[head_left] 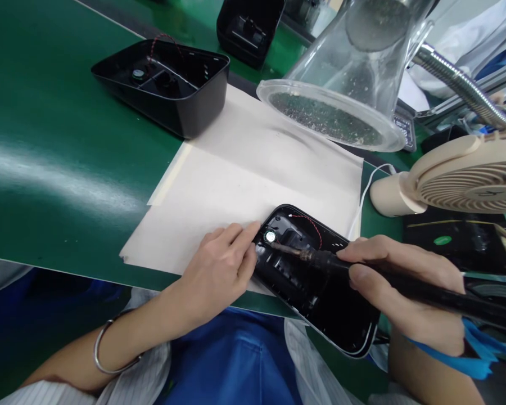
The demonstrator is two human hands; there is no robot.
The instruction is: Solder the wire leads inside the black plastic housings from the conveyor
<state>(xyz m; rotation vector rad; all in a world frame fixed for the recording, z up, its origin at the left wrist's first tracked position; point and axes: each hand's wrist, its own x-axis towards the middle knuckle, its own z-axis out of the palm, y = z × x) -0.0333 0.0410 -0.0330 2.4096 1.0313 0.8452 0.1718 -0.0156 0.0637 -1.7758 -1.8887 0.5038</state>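
A black plastic housing (333, 298) lies open side up at the front edge of the bench, over white paper. Inside it are a small round silver part (270, 236) and a twisted red-and-black wire (312, 222). My right hand (409, 287) grips a soldering iron (326, 262), whose tip reaches beside the round part; contact is hard to tell. At the housing's left rim, my left hand (223, 270) presses with its fingers wrapped around the edge, the thumb partly hidden. A blue band (468, 349) circles my right wrist.
Another black housing (202, 107) stands at the back left, partly on the white paper (240, 174), with a third housing (248, 34) behind. A clear fume hood (341, 73) hangs over the back right. A beige fan (468, 174) stands at right.
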